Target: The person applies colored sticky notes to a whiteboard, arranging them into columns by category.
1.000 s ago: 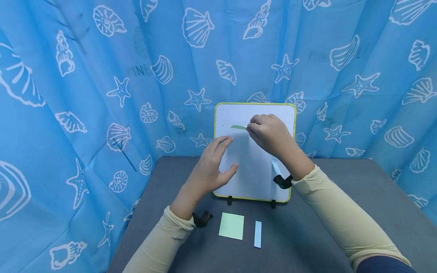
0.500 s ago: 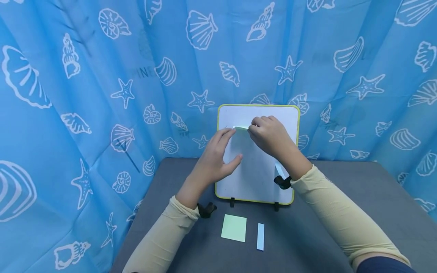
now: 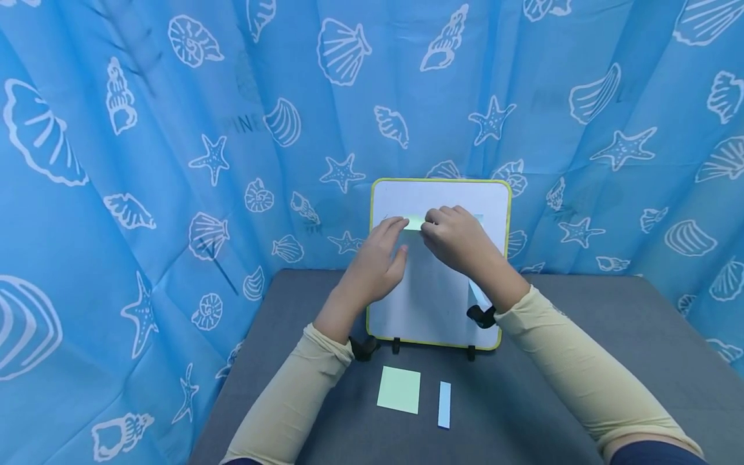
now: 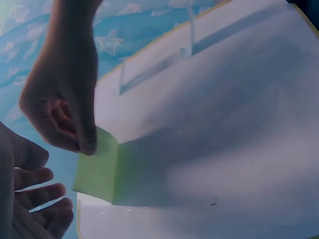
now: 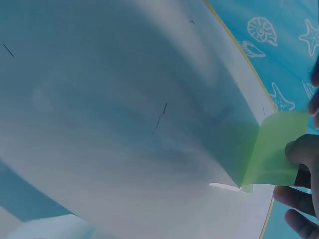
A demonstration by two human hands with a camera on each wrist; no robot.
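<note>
A pale green sticky note (image 3: 414, 223) stands against the upper part of a white board (image 3: 430, 284) with a yellow rim. My right hand (image 3: 459, 239) pinches the note between thumb and fingertips. In the left wrist view the note (image 4: 97, 174) is bent, one edge along the board and the rest sticking out. My left hand (image 3: 378, 258) is near the note's left side, its fingers loosely extended and holding nothing. From the right wrist, the right thumb (image 5: 301, 149) shows pressed on the note's face.
Two light blue strips (image 4: 188, 32) stick out from the board, partly hidden by the right arm in the head view. A green square note (image 3: 398, 390) and a blue strip (image 3: 444, 405) lie on the grey table (image 3: 523, 400). Behind hangs a blue shell-patterned curtain (image 3: 325, 103).
The green note, first held out edge-on, now shows its face against the board. My right hand has dipped slightly, and the left hand has shifted right, closer to the note.
</note>
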